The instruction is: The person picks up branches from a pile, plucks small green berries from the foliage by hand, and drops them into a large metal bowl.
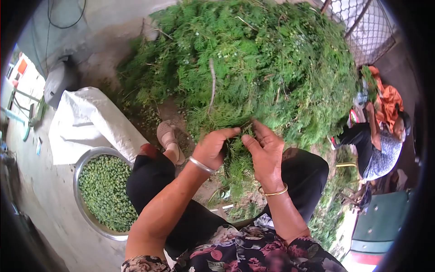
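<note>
1. The green sprig [241,158] is between the two hands, its leafy part hanging below the fingers towards the lap
2. The left hand [214,147], with a silver bracelet [201,165] at its wrist, is curled beside the sprig; its fingertips are partly hidden, so I cannot tell how firmly it grips
3. The right hand [266,149] is partly open at the sprig, thumb and forefinger tips apart; whether its other fingers grip, I cannot tell. A gold bracelet [273,191] circles its wrist
4. Just beyond both hands spreads a big pile of leafy green branches [267,68], with a bare twig [212,85] lying on it, ahead of the left hand
5. Ahead and to the left of the left hand is a foot in a brown shoe [166,132]
6. Farther left of that hand is a white sack [88,119], and nearer the body a metal basin [79,205] full of small green fruits [107,192], its rim near the sack
7. Well to the right of the right hand sits another person [383,149], by an orange cloth [389,102]; a dark green seat [381,217] is nearer the camera wearer
</note>
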{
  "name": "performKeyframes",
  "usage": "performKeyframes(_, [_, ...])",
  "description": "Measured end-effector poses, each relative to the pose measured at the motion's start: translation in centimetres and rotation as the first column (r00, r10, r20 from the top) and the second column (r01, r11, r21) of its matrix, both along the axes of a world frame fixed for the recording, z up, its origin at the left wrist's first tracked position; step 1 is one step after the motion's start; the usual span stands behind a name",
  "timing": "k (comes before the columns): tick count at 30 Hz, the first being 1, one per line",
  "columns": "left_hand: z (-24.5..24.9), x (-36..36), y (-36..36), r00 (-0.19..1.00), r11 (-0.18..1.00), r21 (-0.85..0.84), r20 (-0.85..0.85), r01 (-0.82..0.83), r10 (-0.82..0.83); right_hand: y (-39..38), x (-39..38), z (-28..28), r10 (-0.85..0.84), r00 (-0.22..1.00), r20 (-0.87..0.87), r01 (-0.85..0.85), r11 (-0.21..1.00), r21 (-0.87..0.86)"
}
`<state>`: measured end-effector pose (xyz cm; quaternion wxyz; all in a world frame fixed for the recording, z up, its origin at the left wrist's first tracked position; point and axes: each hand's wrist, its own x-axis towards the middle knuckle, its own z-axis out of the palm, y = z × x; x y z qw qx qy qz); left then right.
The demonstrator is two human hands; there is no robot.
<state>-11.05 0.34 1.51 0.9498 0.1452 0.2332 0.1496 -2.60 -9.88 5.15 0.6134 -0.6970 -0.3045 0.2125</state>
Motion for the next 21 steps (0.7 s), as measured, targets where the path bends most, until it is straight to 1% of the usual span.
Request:
performKeyframes(2, [-0.5,-0.3,-0.1,1.0,1.0,0.005,-0.019,0.002,-0.002,-0.9,0.1,0.3,-0.031,1.0,0.003,0.031,0.999,-0.012])
performKeyframes(4, [-2.2,-0.7,-0.3,0.981,0.993,0.025,0.154,0.112,-0.115,-2.1,0.3,0.7,-0.081,0.997,0.014,0.082,0.996,-0.037])
performKeyframes(5, [-2.7,-0.9,-0.6,0.987,0.995,0.042,0.127,0.093,-0.097,-2.5,0.4,0.6,-0.094,0.995,0.011,0.095,0.995,-0.034])
performKeyframes(6, [-2.9,-0.9,-0.7,0.986,0.994,0.044,0.125,0.104,-0.109,-2.8,0.6,0.3,-0.098,0.993,0.067,0.1,0.994,-0.031])
performKeyframes(7, [-1.9,-1.1,-0.8,0.984,0.992,0.002,0.125,0.125,-0.124,-3.1,0.7,0.2,-0.1,0.987,0.123,0.104,0.994,-0.029])
performKeyframes(8, [-1.2,-1.2,-0.9,0.982,0.989,-0.042,0.125,0.145,-0.138,-3.4,0.6,0.3,-0.108,0.987,0.12,0.113,0.993,-0.031])
performKeyframes(10, [-1.0,-0.8,-1.0,0.983,0.988,-0.035,0.114,0.149,-0.144,-3.9,0.4,0.7,-0.09,0.99,0.104,0.101,0.989,-0.11])
performKeyframes(11, [-1.0,-0.8,-0.9,0.974,0.982,-0.038,0.138,0.184,-0.178,-4.0,0.5,0.4,-0.092,0.99,0.103,0.104,0.988,-0.113])
performKeyframes(12, [-1.0,-0.9,-0.9,0.964,0.975,-0.04,0.162,0.219,-0.21,-4.1,0.6,-0.2,-0.068,0.985,0.158,0.086,0.99,-0.112])
performKeyframes(13, [-1.1,-0.8,-1.2,0.964,0.974,-0.044,0.161,0.22,-0.211,-4.3,0.7,-0.4,-0.043,0.976,0.212,0.068,0.991,-0.111])
performKeyframes(14, [-1.3,-0.7,-1.4,0.976,0.981,-0.008,0.107,0.193,-0.191,-4.3,0.8,-0.2,-0.043,0.977,0.211,0.069,0.991,-0.115])
performKeyframes(15, [-1.5,-0.7,-1.6,0.984,0.986,0.031,0.052,0.167,-0.168,-4.3,0.9,0.4,0.028,0.978,0.206,0.007,0.986,-0.167])
performKeyframes(16, [-1.6,-0.7,-1.8,0.985,0.986,0.027,0.05,0.167,-0.168,-4.2,1.1,0.7,0.1,0.975,0.198,-0.055,0.975,-0.217])
performKeyframes(18, [-1.8,-0.7,-1.9,0.968,0.966,0.079,0.034,0.245,-0.248,-4.0,1.6,0.0,0.113,0.974,0.197,-0.064,0.969,-0.238])
performKeyframes(19, [-1.7,-0.7,-2.2,0.968,0.967,0.075,0.031,0.245,-0.248,-4.0,1.7,-0.3,0.124,0.972,0.2,-0.071,0.964,-0.255])
performKeyframes(20, [-1.5,-0.7,-2.4,0.96,0.955,0.099,0.005,0.28,-0.281,-3.9,1.7,-0.3,0.124,0.973,0.196,-0.071,0.964,-0.258])
performKeyframes(21, [-1.5,-0.6,-2.6,0.949,0.942,0.123,-0.023,0.314,-0.313,-3.7,1.7,-0.2,0.155,0.976,0.151,-0.116,0.963,-0.243])
